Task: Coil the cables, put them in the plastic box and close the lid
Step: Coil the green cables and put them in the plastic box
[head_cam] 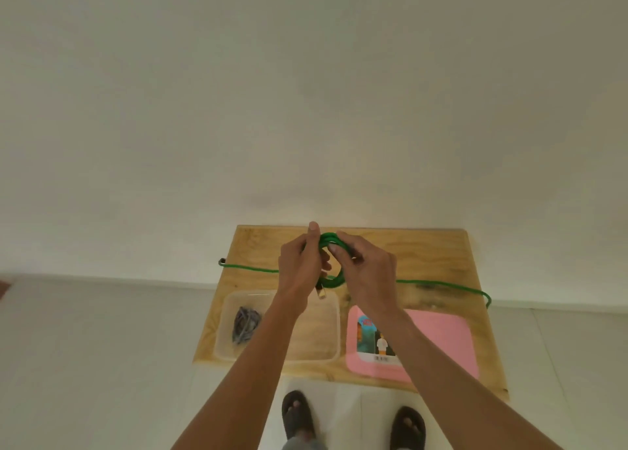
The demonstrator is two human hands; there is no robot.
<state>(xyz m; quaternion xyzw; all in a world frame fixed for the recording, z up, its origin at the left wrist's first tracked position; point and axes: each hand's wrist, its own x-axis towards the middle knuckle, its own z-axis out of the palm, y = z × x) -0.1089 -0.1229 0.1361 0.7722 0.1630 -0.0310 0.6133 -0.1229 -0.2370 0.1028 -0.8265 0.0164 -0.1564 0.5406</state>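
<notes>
- A wooden board [441, 252] fills the lower centre of the frame, lying on a pale floor against a white wall
- Both hands meet above the board's upper middle, holding a green cable [331, 281] wound into several loops
- The left hand [300, 266] is closed round the left side of the coil, thumb raised at the top of the loops
- The right hand [368, 272] pinches the top right of the coil, fingers curled onto the strands
- A loose run of the green cable trails left across the board to a dark plug [221, 262] just past the board's left edge; another run trails right and curves back at the board's right edge
- A metal connector [321, 293] hangs below the coil, just under the left hand
- A clear plastic box [326, 330] sits open in the lower left part of the board, partly hidden by the left forearm
- A coiled dark cable [245, 323] lies inside the box at its left end
- A pink lid [445, 334] with a printed label lies flat just right of the box, crossed by the right forearm
- Two feet in dark sandals [299, 415] show at the bottom edge, below the board
</notes>
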